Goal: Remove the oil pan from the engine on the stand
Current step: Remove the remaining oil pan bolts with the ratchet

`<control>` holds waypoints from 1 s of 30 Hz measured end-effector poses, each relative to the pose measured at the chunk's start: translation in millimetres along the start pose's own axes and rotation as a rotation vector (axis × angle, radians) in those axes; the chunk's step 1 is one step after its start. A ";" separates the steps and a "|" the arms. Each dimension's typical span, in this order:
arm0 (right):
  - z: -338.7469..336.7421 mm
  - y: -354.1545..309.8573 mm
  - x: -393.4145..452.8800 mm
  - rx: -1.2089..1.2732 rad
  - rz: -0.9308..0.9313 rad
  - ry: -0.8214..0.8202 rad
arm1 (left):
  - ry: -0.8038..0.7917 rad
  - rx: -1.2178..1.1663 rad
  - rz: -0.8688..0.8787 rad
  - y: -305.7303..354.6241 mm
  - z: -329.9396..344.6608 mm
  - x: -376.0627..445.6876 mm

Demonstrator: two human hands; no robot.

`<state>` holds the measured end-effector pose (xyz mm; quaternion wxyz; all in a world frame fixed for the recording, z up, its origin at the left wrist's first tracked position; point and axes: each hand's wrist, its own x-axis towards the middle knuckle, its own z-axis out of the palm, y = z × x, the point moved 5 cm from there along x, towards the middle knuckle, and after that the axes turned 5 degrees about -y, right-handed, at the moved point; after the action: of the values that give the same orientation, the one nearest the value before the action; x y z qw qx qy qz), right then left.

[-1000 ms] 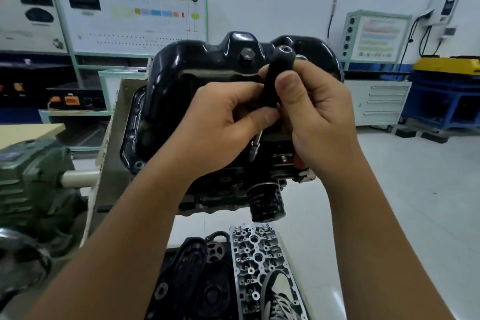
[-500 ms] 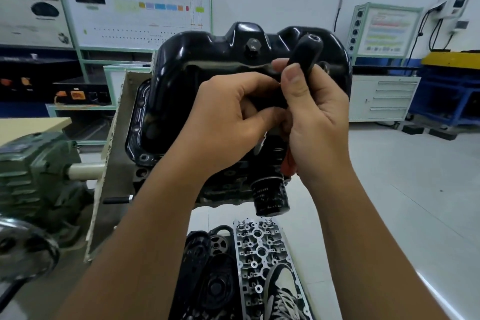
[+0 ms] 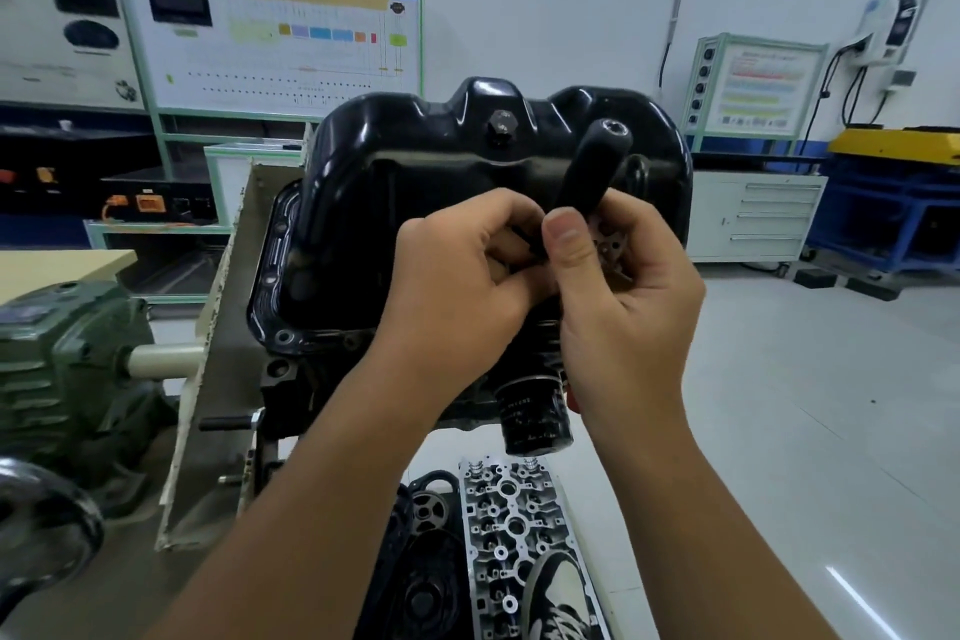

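While standing before the glossy black pressed-steel oil pan [image 3: 415, 182], grips a matte black tool handle [image 3: 592, 166] in the right hand [image 3: 623, 296], thumb pressed flat against its lower part, and pinches at that handle's lower end with the curled fingers of the left hand [image 3: 457, 286]. Has swung the handle from near upright a second ago to a lean toward the right, and has drawn the thin metal shaft, then showing under the left hand, out of sight. Reads as readying the tool, not loosening: touches no pan bolt yet. Leaves the pan seated on the inverted engine, on the stand, hexagonal drain plug [image 3: 503, 122] uppermost and a small flange bolt [image 3: 283, 337] in place at the near left corner. Cannot make out the tool's working end or exactly what the left fingers pinch. Hides the pan's near flange behind both hands.
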<state>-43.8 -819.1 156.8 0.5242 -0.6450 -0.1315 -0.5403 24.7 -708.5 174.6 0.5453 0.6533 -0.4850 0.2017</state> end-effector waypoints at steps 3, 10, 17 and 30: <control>-4.1 -5.6 -0.8 -0.011 -0.013 0.044 | 0.043 -0.011 0.015 1.0 1.2 -3.6; -5.3 -18.4 3.7 -0.192 -0.047 -0.008 | 0.135 -0.065 -0.021 -2.9 10.0 -11.9; -4.7 -12.8 4.8 -0.258 -0.011 -0.076 | -0.085 0.046 -0.027 -8.2 12.9 -9.3; 9.0 -17.6 12.2 -0.153 -0.112 -0.086 | 0.078 -0.039 -0.029 -13.5 0.9 -15.4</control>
<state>-47.0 -809.3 177.6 0.4363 -0.6975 -0.1479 -0.5489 29.1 -703.9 155.1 0.5791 0.6414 -0.4577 0.2095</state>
